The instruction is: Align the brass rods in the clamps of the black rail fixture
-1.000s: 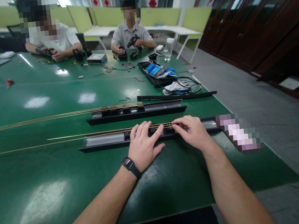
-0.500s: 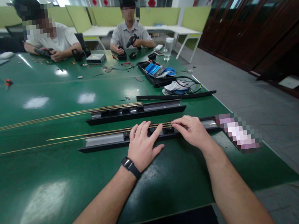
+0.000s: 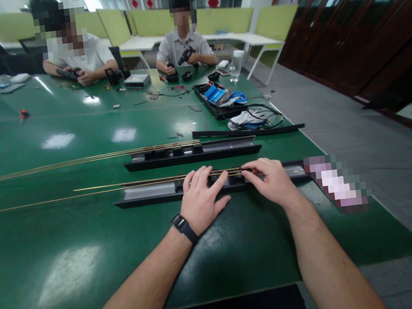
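Observation:
A long black channel rail with a silvery inside lies on the green table in front of me. Thin brass rods run along its top and stick out past its left end. My left hand, a dark watch on its wrist, rests across the rail with fingers spread over the rods. At the rods' right end, my right hand pinches a rod tip between thumb and fingers; its exact hold is partly hidden. Small black blocks sit inside the rail between and under my hands.
Behind it lies a second rail with more brass rods. Farther back are a black strip, a glove with cables, and a black tray. Two people sit across the table, one holding a drill. A blurred object lies right.
The whole scene has shifted slightly right in view. Both hands keep nearly the same pose and place on the rail.

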`<state>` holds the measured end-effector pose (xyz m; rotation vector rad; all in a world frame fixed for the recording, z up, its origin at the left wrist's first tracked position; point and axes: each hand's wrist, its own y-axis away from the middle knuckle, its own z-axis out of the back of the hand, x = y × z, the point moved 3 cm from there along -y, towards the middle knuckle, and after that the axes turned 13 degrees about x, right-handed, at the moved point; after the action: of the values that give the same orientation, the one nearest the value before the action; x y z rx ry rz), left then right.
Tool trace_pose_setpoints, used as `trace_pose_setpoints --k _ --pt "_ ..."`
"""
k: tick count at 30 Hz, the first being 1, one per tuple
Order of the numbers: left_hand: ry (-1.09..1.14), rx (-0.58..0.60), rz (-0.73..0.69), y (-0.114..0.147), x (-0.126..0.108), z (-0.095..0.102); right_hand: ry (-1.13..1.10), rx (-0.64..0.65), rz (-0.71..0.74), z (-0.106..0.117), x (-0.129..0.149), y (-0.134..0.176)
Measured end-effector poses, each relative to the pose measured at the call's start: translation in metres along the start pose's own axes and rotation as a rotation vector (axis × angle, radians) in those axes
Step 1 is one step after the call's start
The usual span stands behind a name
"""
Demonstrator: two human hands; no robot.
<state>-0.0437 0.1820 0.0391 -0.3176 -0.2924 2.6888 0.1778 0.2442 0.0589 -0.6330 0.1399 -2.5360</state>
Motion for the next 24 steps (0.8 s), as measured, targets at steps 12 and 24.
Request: trace_pose_setpoints --k 12,24 --pt "-0.008 0.004 0.006 -0.0006 -0.0008 0.0013 0.031 0.002 -0.004 0.0015 -0.0011 -0.0008" --pt "-0.021 0.017 0.003 -0.0001 -0.0016 0.0019 0.070 0.010 -0.019 0.0015 -0.0018 0.0010"
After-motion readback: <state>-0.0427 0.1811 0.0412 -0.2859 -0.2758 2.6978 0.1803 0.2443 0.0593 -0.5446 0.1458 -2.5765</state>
